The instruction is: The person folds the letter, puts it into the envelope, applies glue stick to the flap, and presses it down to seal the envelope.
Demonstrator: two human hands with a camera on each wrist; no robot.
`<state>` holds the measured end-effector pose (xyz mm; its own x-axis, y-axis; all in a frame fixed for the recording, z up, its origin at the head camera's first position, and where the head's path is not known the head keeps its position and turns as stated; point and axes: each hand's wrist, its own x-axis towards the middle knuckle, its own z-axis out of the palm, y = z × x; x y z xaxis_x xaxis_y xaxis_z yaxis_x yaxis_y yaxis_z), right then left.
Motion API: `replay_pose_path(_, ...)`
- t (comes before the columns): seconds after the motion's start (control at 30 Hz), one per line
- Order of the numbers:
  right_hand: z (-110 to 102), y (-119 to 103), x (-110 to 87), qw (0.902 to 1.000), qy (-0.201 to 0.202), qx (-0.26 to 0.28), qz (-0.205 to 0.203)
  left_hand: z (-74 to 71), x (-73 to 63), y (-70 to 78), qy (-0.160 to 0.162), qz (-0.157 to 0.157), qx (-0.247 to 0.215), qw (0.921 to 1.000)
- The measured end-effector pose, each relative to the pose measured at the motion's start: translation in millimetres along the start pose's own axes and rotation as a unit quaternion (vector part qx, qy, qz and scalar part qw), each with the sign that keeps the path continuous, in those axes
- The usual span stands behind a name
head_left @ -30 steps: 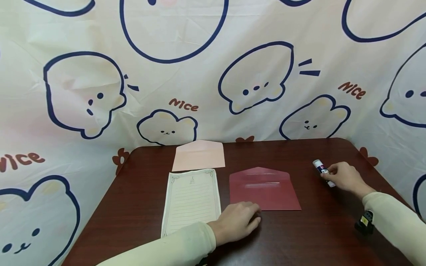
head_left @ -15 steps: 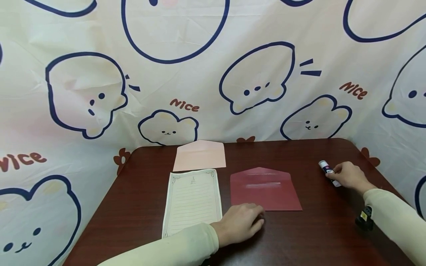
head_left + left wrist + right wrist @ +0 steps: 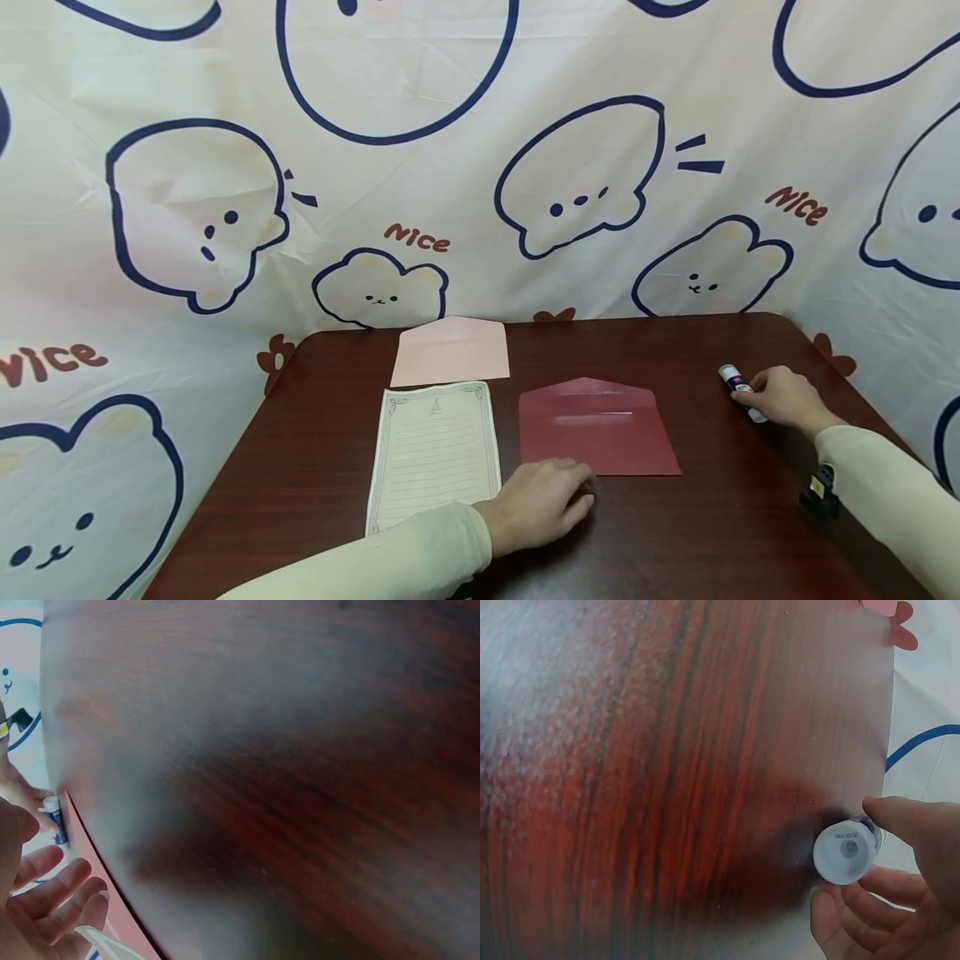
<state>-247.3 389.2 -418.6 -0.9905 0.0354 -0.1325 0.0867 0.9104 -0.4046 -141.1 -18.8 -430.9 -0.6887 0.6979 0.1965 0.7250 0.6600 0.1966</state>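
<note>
Glue stick (image 3: pixel 735 380): white-ended, dark-labelled; is at the right side of the brown table (image 3: pixel 675 542), pinched between the thumb and fingers of the right hand (image 3: pixel 787 397). Red envelope (image 3: pixel 600 429): lies flat, well apart from the glue stick. Left hand (image 3: pixel 540 504): fingers are relaxed, loosely curved, at the red envelope's near edge. Lined sheet (image 3: pixel 433 454): lies left of the red envelope. Pink envelope (image 3: pixel 452 354): lies just beyond the lined sheet.

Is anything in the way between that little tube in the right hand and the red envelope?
Nothing visible is: the right hand grips the tube, and only tabletop shows between it and the red envelope. The left hand is by the envelope's near edge, off that path.
</note>
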Motion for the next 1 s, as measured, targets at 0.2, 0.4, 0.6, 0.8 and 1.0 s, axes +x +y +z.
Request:
replay_pose_path(0.2,-1,0,-1.0,1.0000,0.000,0.000,0.004,1.7,-0.1,-0.9,0.002,0.003,-0.004,1.0000)
replay_pose_path(0.4,-1,0,-0.3,1.0000,0.003,-0.006,0.004,2.2,-0.8,-1.5,0.002,0.001,-0.006,1.0000)
replay_pose_path(0.6,-5,-2,-2.3,0.9998,0.011,-0.009,0.016,2.0,-0.9,-2.8,0.008,-0.004,-0.003,1.0000)
replay_pose_path(0.8,-12,-9,-7.2,0.9987,0.045,-0.015,0.021,-4.5,-0.3,-6.4,0.025,-0.012,-0.001,0.9996)
replay_pose_path(1.0,-12,-26,-8.9,0.9977,0.065,-0.017,-0.013,-12.1,2.5,-14.0,0.046,-0.025,-0.030,0.9982)
